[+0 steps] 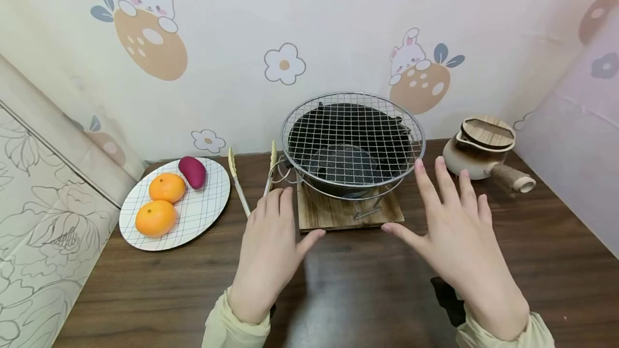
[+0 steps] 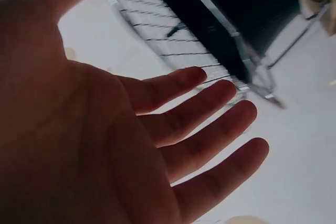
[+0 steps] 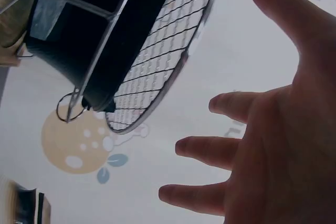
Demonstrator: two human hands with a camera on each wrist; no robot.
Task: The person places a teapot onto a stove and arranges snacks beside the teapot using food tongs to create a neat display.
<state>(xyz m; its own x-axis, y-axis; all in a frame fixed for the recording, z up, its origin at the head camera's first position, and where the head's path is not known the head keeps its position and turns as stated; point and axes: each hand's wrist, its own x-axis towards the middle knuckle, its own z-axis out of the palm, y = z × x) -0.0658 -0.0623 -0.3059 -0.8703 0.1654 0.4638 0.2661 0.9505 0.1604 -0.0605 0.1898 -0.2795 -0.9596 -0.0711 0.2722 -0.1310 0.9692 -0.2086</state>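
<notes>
A round wire grill mesh (image 1: 355, 138) lies over a black grill bowl (image 1: 333, 168), which stands in a wire frame on a square wooden board (image 1: 321, 214). My left hand (image 1: 271, 251) hovers in front of the board's left side, fingers straight and thumb spread, holding nothing. To the right, my right hand (image 1: 454, 240) is spread wide, its fingertips close by the mesh rim in the head view. Metal tongs with yellowish tips (image 1: 239, 187) lie behind the left hand, partly hidden by it. The left wrist view shows the bare palm (image 2: 94, 129); the right palm (image 3: 283, 145) is bare too.
At the left, a checked plate (image 1: 213, 214) bears two oranges (image 1: 162, 208) and a purple oval item (image 1: 192, 172). A brown-and-cream teapot (image 1: 456, 154) with a wooden lid and side handle stands at the back right. A patterned curtain (image 1: 232, 42) hangs behind the dark wooden table (image 1: 348, 283).
</notes>
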